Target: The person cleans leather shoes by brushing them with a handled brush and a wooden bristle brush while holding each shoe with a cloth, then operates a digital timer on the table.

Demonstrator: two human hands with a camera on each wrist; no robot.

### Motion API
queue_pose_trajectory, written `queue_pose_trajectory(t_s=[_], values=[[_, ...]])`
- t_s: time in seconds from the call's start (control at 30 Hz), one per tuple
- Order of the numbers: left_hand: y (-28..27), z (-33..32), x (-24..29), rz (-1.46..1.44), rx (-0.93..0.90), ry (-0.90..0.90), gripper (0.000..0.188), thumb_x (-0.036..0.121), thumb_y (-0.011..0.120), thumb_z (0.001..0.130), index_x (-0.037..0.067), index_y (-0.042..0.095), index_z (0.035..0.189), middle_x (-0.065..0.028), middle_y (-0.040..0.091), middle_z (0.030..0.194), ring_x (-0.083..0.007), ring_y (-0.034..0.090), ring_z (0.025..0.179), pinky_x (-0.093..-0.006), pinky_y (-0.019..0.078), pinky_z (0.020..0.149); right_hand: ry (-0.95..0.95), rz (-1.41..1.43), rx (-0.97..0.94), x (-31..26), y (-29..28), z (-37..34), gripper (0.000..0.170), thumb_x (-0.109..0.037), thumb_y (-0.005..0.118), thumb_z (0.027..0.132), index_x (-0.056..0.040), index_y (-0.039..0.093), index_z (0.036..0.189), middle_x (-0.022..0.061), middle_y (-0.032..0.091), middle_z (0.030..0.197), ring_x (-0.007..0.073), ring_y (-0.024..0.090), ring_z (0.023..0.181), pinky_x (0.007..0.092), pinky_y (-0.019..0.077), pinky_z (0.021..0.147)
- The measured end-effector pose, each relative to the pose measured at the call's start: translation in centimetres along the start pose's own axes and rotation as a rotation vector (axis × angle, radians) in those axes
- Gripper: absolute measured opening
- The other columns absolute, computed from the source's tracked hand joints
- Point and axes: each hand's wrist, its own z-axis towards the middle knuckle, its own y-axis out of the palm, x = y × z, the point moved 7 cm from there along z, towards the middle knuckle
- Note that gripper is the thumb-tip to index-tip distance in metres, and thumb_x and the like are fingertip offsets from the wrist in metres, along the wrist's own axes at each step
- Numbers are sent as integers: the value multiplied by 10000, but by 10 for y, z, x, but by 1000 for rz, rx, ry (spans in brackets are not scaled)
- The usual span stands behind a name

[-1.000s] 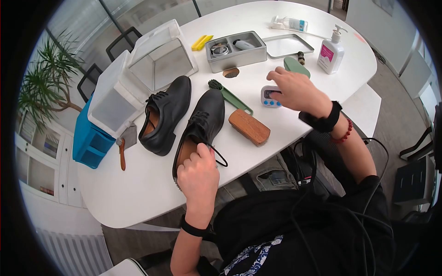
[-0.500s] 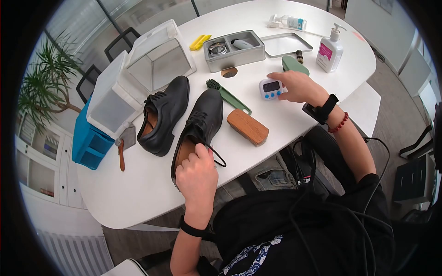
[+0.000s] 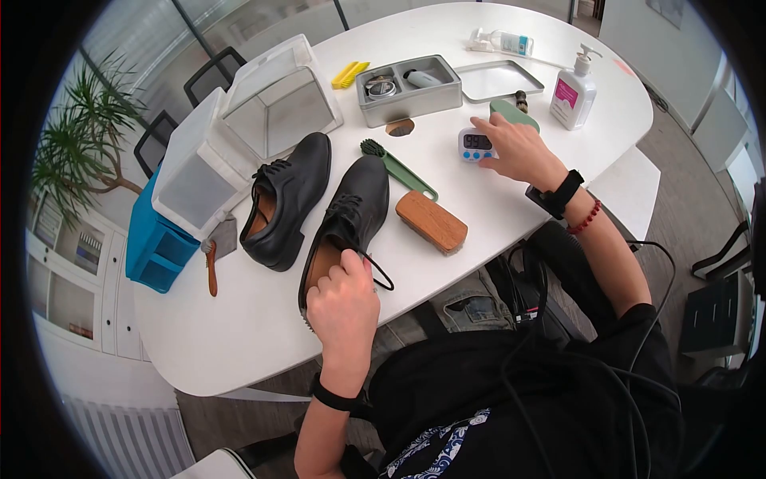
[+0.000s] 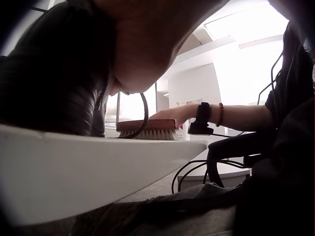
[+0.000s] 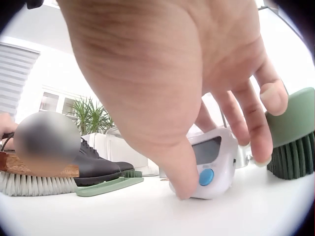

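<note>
My left hand (image 3: 345,299) grips the heel end of a black leather shoe (image 3: 359,191), fingers curled at its opening. A thin black loop (image 3: 384,275) hangs out beside the fingers. With thumb and fingers, my right hand (image 3: 523,152) holds a small white digital timer (image 3: 477,142) upright at the table. In the right wrist view the thumb lies along the timer's (image 5: 221,164) front, beside a blue button. Close behind this hand lies a green-backed brush (image 3: 515,114). A wooden brush (image 3: 431,222), bristles down, and a slim green brush (image 3: 407,172) lie between the hands.
A second black shoe (image 3: 291,191) stands to the left, near white clear-sided boxes (image 3: 199,172) and a blue holder (image 3: 163,247). Farther back are a metal tin (image 3: 411,100), its lid (image 3: 499,80), a yellow object (image 3: 351,74) and a pump bottle (image 3: 573,92).
My right hand has gone from over the timer's front to its right side, and the timer has shifted slightly back; digits now show on it. The left hand has stayed at the shoe.
</note>
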Motion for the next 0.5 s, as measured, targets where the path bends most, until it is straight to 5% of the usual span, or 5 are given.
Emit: queue_pose_trajectory(t_s=[0.17, 0.33, 0.5], values=[[0, 0, 1, 10, -18, 0, 306, 359, 694, 924, 142, 513, 806, 19, 531, 585, -161, 617, 551, -292, 454, 524, -125, -2, 276, -45, -38, -13, 461, -243, 770, 839, -2, 622, 1203, 177, 669, 1024, 354, 675, 935, 441, 547, 792], [0, 0, 0, -17, -2, -8, 306, 365, 687, 926, 141, 514, 810, 16, 538, 595, -164, 622, 558, -302, 465, 535, -250, 114, -95, -110, -14, -35, 519, -441, 596, 971, 16, 609, 1218, 197, 663, 970, 374, 673, 752, 462, 534, 707], [1, 0, -1, -8, -16, -13, 300, 362, 681, 930, 142, 512, 812, 16, 540, 597, -166, 624, 560, -305, 466, 536, -239, 120, -32, -128, 14, -50, 540, -429, 552, 986, 52, 550, 1231, 203, 622, 897, 375, 649, 639, 465, 510, 608]])
